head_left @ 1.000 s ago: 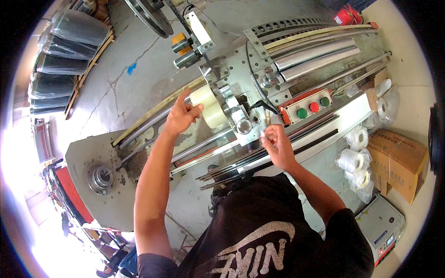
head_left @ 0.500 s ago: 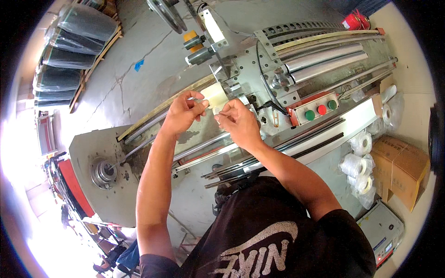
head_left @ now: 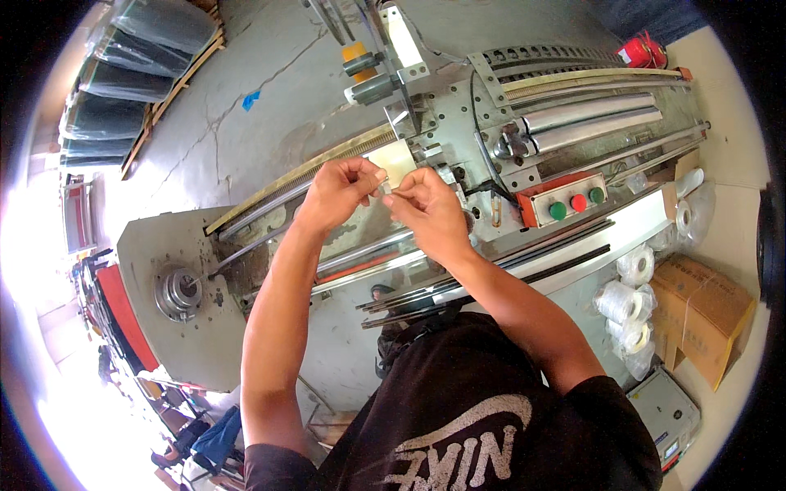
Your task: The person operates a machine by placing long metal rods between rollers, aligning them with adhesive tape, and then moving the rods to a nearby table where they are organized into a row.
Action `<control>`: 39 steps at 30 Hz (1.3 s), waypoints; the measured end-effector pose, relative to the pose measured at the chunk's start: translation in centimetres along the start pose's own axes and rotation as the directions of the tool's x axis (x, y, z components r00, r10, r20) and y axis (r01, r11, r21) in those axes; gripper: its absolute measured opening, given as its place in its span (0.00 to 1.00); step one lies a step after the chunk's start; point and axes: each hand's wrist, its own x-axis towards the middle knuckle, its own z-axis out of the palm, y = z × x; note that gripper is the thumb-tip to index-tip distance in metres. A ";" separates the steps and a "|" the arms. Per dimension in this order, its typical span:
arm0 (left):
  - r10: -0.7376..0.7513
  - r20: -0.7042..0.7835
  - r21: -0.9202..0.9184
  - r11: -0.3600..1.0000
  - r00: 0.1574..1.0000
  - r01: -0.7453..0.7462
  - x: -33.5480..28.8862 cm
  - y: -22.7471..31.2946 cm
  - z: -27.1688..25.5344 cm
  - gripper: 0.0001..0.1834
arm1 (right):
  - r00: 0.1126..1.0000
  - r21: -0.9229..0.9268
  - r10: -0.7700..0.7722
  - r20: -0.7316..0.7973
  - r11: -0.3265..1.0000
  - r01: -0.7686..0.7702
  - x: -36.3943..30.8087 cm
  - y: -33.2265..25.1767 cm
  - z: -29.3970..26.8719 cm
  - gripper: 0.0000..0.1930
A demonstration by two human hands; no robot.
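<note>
My left hand [head_left: 340, 195] and my right hand [head_left: 432, 211] meet over the long machine [head_left: 532, 94], thumbs and forefingers pinched with the tips almost touching. A small pale piece [head_left: 385, 188] shows between the fingertips; its kind is too small to tell. Just beyond the fingers lies a flat cream-yellow sheet [head_left: 399, 155], its near part hidden by my hands. To the right of my right hand is a red-edged control box [head_left: 536, 206] with green and red buttons.
Bright metal rollers [head_left: 589, 123] lie at the machine's right part, and a round chuck [head_left: 178, 293] sits at its left end. Dark thin rods [head_left: 557, 260] rest along the near side. Wrapped white rolls [head_left: 622, 303] and a cardboard box [head_left: 704, 311] stand at the right.
My fingertips have come closer together, and both hands stay pinched. The whole view has shifted slightly, so the machine's middle appears further right.
</note>
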 end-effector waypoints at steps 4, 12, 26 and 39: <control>0.007 -0.045 -0.007 1.000 0.999 -0.007 0.2 -0.4 0.3 0.12 | 0.999 0.005 0.001 0.046 1.000 -0.001 -0.7 -2.1 -0.2 0.12; 0.023 -0.058 -0.004 1.000 0.998 -0.023 -1.3 0.1 -0.1 0.09 | 0.968 -0.008 0.214 0.129 0.977 -0.215 4.8 -3.5 -0.5 0.11; 0.095 -0.092 -0.105 0.989 0.991 -0.104 -1.0 -0.5 -0.1 0.11 | 0.931 -0.064 0.165 0.326 0.986 -0.153 4.1 -5.9 -1.7 0.13; 0.061 -0.074 -0.099 0.993 0.995 -0.068 -0.9 -1.6 0.2 0.13 | 0.863 -0.126 0.358 0.357 0.934 -0.335 2.7 -6.1 -3.5 0.14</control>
